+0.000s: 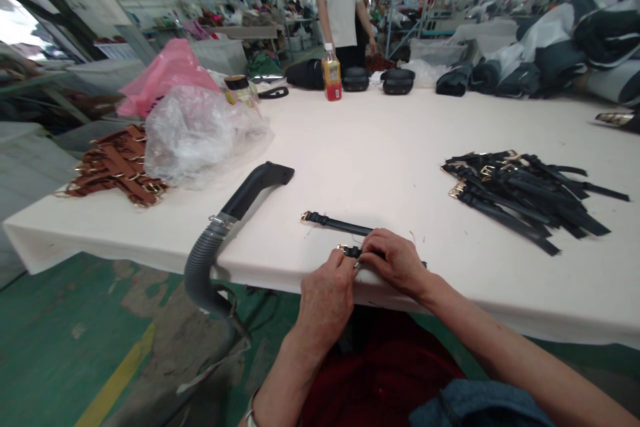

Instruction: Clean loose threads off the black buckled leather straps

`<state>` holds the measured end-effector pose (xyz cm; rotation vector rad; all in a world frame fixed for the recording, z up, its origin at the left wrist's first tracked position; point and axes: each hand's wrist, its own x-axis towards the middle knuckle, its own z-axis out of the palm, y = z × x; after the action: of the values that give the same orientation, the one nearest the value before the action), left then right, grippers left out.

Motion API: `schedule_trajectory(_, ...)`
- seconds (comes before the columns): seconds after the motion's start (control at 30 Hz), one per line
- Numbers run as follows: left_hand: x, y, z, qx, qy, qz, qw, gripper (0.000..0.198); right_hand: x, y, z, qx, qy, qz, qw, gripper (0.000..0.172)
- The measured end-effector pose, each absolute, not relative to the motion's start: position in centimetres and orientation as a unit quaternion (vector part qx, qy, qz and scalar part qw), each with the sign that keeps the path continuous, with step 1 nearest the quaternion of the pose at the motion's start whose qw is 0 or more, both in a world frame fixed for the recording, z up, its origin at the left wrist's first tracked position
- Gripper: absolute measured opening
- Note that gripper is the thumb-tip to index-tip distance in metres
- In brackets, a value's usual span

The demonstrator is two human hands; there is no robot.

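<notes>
At the table's front edge, my left hand is closed on a short black strap with a gold buckle at its left end. My right hand pinches the same strap from the right, its fingertips close to the left ones. A small metallic tip shows between the hands; what it belongs to is hidden. Just beyond them lies a second black strap, buckle to the left, its right end behind my right hand. Farther right is a pile of black buckled straps.
A grey hose with a black nozzle rests over the front edge on the left. Brown straps and a clear plastic bag lie beyond it. A bottle and black cases line the back; a person stands behind.
</notes>
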<state>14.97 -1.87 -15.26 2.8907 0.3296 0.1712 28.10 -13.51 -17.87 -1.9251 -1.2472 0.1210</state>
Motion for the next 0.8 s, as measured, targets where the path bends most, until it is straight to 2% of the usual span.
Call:
schedule_trajectory(0.1,14.8,-1.8,-15.8,0.980,0.116,0.075,0.144,0.023,28.1,-13.4,-17.8,-0.767,-0.487,0.045,0.414,0.016)
schedule_trajectory(0.33,13.5,0.5,-15.7,0.925,0.165,0.125,0.317,0.020,28.1,-16.2,-14.9,-0.737,-0.465,0.057,0.487,0.022)
schedule_trajectory(0.43,13.0,2.2,-15.5,0.906,0.217,0.137,0.336,0.035,27.5,-19.2,-12.4,-0.733,-0.504,0.169,0.424,0.023)
schedule_trajectory(0.53,13.6,3.6,-15.5,0.895,0.261,0.112,0.345,0.037,26.5,-21.2,-10.8,-0.696,-0.552,0.314,0.334,0.009)
schedule_trajectory(0.57,14.1,3.9,-15.5,0.894,0.268,0.107,0.343,0.036,26.3,-21.4,-10.7,-0.688,-0.560,0.330,0.323,0.018)
schedule_trajectory(0.63,15.2,4.2,-15.5,0.899,0.262,0.105,0.335,0.033,26.0,-20.8,-11.1,-0.698,-0.551,0.306,0.339,0.040)
schedule_trajectory(0.67,15.8,4.2,-15.4,0.904,0.253,0.104,0.330,0.033,26.1,-20.0,-11.6,-0.719,-0.530,0.267,0.361,0.043)
schedule_trajectory(0.73,16.9,3.9,-15.3,0.913,0.233,0.092,0.322,0.031,26.4,-17.8,-12.9,-0.768,-0.474,0.169,0.395,0.035)
schedule_trajectory(0.8,17.6,3.4,-15.2,0.922,0.223,0.083,0.306,0.029,26.9,-15.4,-14.2,-0.802,-0.448,0.081,0.386,0.024)
